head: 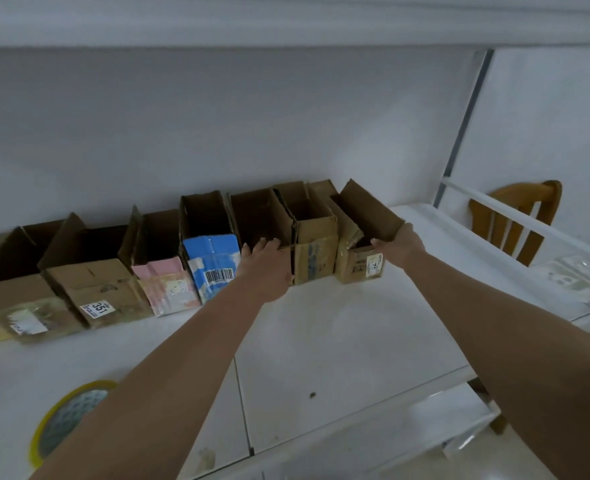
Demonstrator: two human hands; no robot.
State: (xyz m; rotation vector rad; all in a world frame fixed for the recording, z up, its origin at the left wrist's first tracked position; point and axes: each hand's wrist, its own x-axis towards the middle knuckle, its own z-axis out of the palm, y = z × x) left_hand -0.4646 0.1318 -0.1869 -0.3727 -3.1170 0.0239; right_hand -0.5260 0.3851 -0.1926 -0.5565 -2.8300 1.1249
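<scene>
Several open cardboard boxes stand in a row against the wall on a white table (321,341). My left hand (267,268) rests over the front edge of a plain brown box (259,216), fingers hooked over its rim. My right hand (395,245) grips the right side of the small end box (357,261), which bears a white label, at the base of its raised flap. Between the two stands another brown box (316,251) with blue tape marks.
Further left in the row are a blue box with a barcode (214,265), a pink box (163,282) and a brown box marked 351 (96,289). A roll of yellow tape (65,420) lies near the front left. A wooden chair (518,216) stands beyond the table's right end.
</scene>
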